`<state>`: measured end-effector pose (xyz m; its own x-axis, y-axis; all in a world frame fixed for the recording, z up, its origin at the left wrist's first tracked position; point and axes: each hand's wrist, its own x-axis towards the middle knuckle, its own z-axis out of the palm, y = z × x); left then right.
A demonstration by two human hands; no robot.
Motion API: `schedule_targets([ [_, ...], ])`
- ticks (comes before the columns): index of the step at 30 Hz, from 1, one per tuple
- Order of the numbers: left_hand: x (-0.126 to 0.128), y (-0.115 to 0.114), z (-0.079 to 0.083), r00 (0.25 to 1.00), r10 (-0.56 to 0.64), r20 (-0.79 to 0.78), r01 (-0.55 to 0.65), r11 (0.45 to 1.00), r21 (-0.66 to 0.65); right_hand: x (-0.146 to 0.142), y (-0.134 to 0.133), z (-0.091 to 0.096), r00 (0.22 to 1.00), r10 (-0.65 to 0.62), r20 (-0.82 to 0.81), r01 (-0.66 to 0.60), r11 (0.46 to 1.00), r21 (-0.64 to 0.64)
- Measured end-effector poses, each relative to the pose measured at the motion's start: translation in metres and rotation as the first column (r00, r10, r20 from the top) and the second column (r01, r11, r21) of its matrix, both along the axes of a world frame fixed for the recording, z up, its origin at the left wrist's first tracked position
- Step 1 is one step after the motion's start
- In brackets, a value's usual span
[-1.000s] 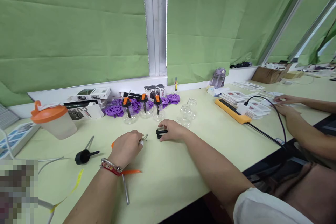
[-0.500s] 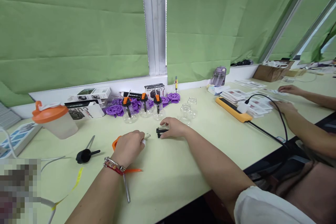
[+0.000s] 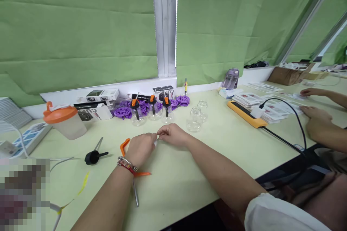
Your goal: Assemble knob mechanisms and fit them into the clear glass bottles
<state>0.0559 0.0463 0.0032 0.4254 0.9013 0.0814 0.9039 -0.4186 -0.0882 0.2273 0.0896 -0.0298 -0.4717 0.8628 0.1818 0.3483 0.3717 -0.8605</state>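
Observation:
My left hand [image 3: 142, 147] is closed, and a small white piece [image 3: 155, 143] shows at its fingertips. My right hand [image 3: 173, 134] is pinched, its fingertips meeting those of the left just above the table; what it grips is too small and covered to name. Beneath and beside my left wrist lie orange handle-like parts [image 3: 142, 174] and a metal rod [image 3: 135, 193]. Left of them rests a black cup-shaped part [image 3: 92, 157] with a thin rod. Beyond my hands stand several clear glass jars [image 3: 167, 116] with black and orange tops.
Purple plastic parts [image 3: 123, 112], printed boxes [image 3: 94, 112] and an orange-lidded container [image 3: 71, 124] line the back. Open clear glass pieces [image 3: 193, 125] sit right of my hands. A yellow power strip [image 3: 245, 114] with a black cable lies farther right, near a co-worker's hands [image 3: 317, 113].
My right hand has moved left to meet my left hand's fingertips. The black part with a spring by the right hand and the spring at the left fingertips are no longer visible.

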Motion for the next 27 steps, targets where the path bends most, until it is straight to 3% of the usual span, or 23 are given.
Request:
schedule_targets([
  [5,-0.003,-0.002,0.006,0.993,0.098,0.064,-0.103,0.992,0.074,0.014,0.016,-0.005,0.976,-0.216,0.042,0.216,0.976,0.005],
  [10,-0.006,-0.005,0.010,0.983,0.155,0.095,-0.164,0.982,0.099,0.022,0.028,-0.009,0.954,-0.296,0.052,0.296,0.955,0.016],
  [20,-0.005,-0.006,0.012,0.981,0.164,0.104,-0.169,0.985,0.045,0.018,0.038,-0.009,0.981,-0.196,0.007,0.195,0.971,-0.135],
  [27,-0.005,-0.006,0.011,0.980,0.161,0.115,-0.166,0.986,0.031,0.014,0.034,-0.001,0.979,-0.199,0.046,0.203,0.969,-0.138],
])
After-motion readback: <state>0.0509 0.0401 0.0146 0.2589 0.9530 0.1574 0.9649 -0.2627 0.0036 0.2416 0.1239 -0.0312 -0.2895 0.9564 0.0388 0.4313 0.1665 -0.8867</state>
